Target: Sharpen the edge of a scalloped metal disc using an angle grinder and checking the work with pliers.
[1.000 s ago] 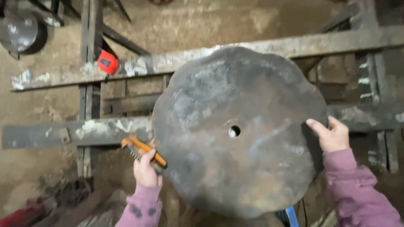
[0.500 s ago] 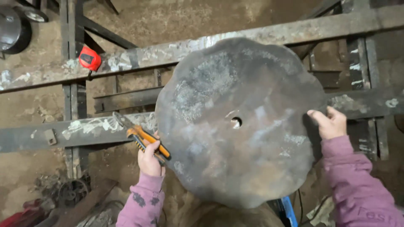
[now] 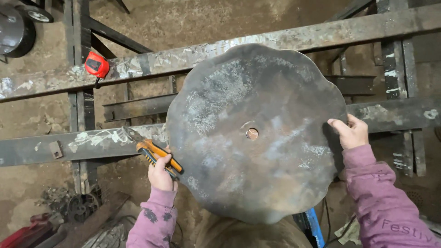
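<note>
**Two hands on one big disc, pliers riding along**

Two hands steady a large, round, rust-grey steel disc with a wavy rim point(image 3: 255, 133) w/ a small hole at its centre point(image 3: 251, 133). It rests flat-ish across the long, paint-flecked steel frame beams point(image 3: 92, 142), overhanging toward the person.

Right hand point(image 3: 351, 132), pink sleeve: thumb lies on the disc's top face at the right rim, fingers wrapped round the edge, so it's clamped on the plate. Left hand point(image 3: 161, 172): fist closed round the orange-and-black handles of a pair of pliers point(image 3: 154, 151), metal nose pointing up-left over the beam. That hand sits just beside the disc's left rim; can't tell if knuckles actually touch it.

Red tape measure point(image 3: 97, 65) sits on the far beam, well apart from both hands. Dark round metal part point(image 3: 16, 30) top-left, scrap on the dirt floor below.

My read: positioning step, the plate being held and lined up on the frame. Next move prob. calls for a firm right-hand grip so the overhanging side doesn't tip, and the left hand needs freeing from the pliers or using them at the rim.
</note>
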